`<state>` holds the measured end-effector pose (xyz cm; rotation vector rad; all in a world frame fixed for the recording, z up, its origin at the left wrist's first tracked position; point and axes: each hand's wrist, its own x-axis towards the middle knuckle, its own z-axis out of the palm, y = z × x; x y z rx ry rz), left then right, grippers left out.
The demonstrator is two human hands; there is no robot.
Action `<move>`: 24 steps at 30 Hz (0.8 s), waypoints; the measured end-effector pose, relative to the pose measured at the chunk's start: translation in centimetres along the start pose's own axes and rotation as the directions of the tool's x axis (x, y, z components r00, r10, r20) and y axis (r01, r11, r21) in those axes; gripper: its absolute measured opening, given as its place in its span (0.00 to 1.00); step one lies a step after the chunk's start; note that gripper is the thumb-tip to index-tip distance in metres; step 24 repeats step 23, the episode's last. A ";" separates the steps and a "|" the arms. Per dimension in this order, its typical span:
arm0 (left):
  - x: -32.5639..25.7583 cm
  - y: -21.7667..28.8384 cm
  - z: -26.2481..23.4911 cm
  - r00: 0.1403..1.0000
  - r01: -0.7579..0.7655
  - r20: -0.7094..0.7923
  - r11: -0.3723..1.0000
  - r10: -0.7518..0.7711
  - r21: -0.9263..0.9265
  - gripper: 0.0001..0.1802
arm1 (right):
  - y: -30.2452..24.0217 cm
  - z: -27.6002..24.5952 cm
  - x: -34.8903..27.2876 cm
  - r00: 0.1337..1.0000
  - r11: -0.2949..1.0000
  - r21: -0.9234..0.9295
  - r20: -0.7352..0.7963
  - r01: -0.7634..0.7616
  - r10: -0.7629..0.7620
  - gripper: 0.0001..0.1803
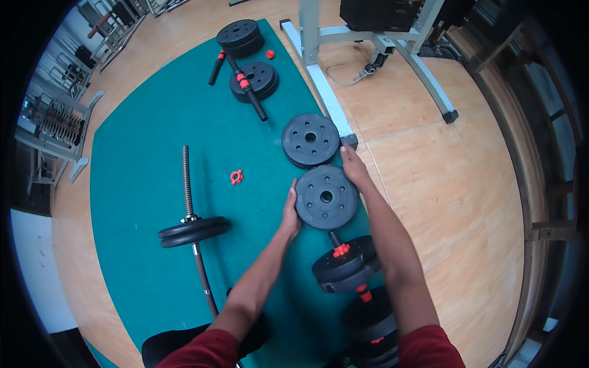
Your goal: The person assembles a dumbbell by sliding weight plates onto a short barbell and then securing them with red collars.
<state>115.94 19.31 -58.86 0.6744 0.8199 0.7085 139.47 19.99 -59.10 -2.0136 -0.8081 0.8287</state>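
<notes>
A round black weight plate with a ring of small holes is held between my two hands. My left hand grips its left edge, fingers partly hidden behind the rim. At its upper right edge is my right hand, thumb along the rim and the other fingers mostly out of sight. Just beyond lies a stack of similar plates, close against the held one. Nearer me, partly behind my right forearm, a loaded dumbbell with red collars lies on the mat. A loose red star-shaped collar nut rests left of my hands.
A threaded metal bar with black plates stands out on the left of the green mat. Farther off are more plates, a short black bar and another red nut. A light-blue machine frame borders the mat.
</notes>
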 end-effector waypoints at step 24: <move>-10.4 14.1 -3.5 0.878 0.418 -0.142 0.589 -0.456 0.692 0.49 | -17.6 -6.6 -23.0 0.976 0.861 -0.462 -0.060 -0.213 0.209 0.39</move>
